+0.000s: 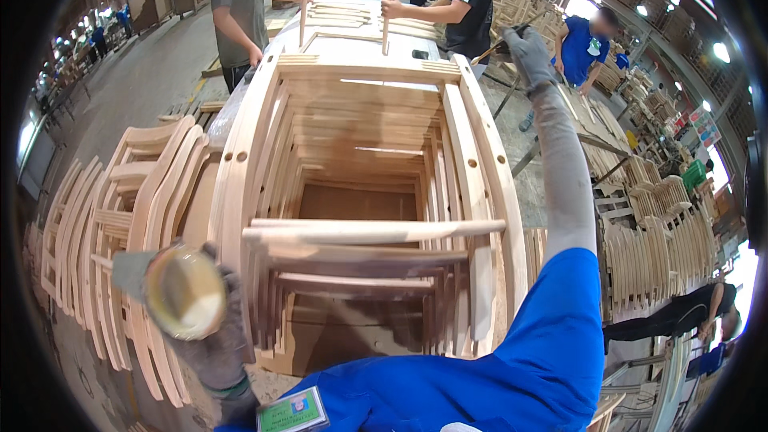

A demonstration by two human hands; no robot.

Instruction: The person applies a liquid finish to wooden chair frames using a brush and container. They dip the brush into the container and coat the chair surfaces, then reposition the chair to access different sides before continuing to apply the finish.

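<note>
A stack of pale wooden chair frames (352, 230) stands directly before me, with round dark holes in the side posts. At the lower left, my left hand (210, 352) in a grey glove is closed around a round container (186, 292) with whitish-yellow stuff inside. A flat grey piece (132, 274) juts out beside the container; its kind is unclear. My right hand (528, 56), also gloved, is raised at the far right of the stack, apart from it. Its fingers are closed on a thin brownish stick-like tool (485, 56), whose end is too small to make out.
More chair frames (144, 216) lean in a row on the left. Past the stack, two people (468, 16) hold wooden parts over a long table (344, 18). Another person in blue (578, 52) works at a bench (604, 140) on the right, near more chair parts (656, 256).
</note>
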